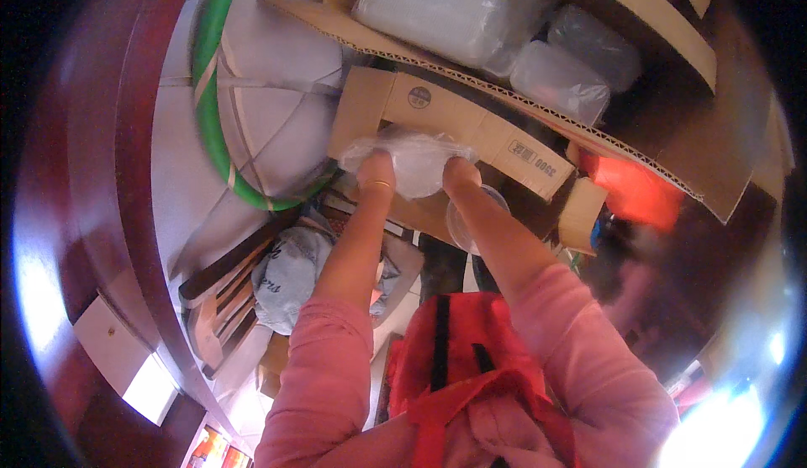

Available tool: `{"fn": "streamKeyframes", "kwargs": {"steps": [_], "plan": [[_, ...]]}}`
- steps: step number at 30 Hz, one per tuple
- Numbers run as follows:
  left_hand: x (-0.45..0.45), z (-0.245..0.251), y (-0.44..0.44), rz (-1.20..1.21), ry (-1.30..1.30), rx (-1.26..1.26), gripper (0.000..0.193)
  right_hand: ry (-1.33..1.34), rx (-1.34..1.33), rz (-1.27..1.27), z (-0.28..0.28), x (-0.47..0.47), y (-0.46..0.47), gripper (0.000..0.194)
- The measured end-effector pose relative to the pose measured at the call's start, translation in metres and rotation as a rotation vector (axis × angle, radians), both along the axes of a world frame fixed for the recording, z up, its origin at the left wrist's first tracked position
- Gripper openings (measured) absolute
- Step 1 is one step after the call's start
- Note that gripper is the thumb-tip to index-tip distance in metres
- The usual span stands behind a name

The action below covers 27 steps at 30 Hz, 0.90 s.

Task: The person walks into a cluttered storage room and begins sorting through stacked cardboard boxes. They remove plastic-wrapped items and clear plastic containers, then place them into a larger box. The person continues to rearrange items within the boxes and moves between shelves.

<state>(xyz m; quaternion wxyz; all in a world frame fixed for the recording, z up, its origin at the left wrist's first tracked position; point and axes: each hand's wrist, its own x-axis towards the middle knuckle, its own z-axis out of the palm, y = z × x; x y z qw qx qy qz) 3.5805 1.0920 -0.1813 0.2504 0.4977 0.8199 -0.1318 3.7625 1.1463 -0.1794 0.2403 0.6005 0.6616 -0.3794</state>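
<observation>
Both hands grip a clear plastic bag (416, 165) spread between them, over a small open cardboard box (435, 102). My left hand (377, 170) is closed on the bag's left side, and my right hand (460, 173) on its right side. What the bag holds, if anything, cannot be told. Partly behind my right forearm is a round clear plastic container or lid (465, 222), inside or over the box. Printing marks the box's far flap.
Beyond stands a larger open cardboard carton (403, 45) with plastic-wrapped stacks (435, 11). A green hoop (211, 121) is at the left, above a wooden slatted chair (230, 304) with a grey cloth item (293, 279). Something orange-red (637, 190) lies at the right.
</observation>
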Motion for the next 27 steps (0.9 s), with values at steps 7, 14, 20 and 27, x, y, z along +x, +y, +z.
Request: {"fn": "streamKeyframes", "kwargs": {"steps": [7, 14, 20, 27], "plan": [[0.002, 0.008, -0.005, 0.045, -0.035, 0.089, 0.023, 0.116, 0.134, -0.091, -0.019, 0.001, -0.012, 0.026], [-0.003, 0.021, -0.003, 0.27, -0.196, 0.174, 0.018, 0.363, 0.002, -0.24, -0.024, 0.026, 0.0, 0.027], [-0.029, 0.056, -0.02, 0.324, -0.624, 0.191, 0.016, 0.615, -0.534, -0.527, 0.069, 0.058, 0.028, 0.021], [-0.005, 0.167, -0.079, 0.754, -1.032, 0.458, 0.014, 0.796, -0.649, -0.915, 0.218, 0.109, 0.032, 0.025]]}}
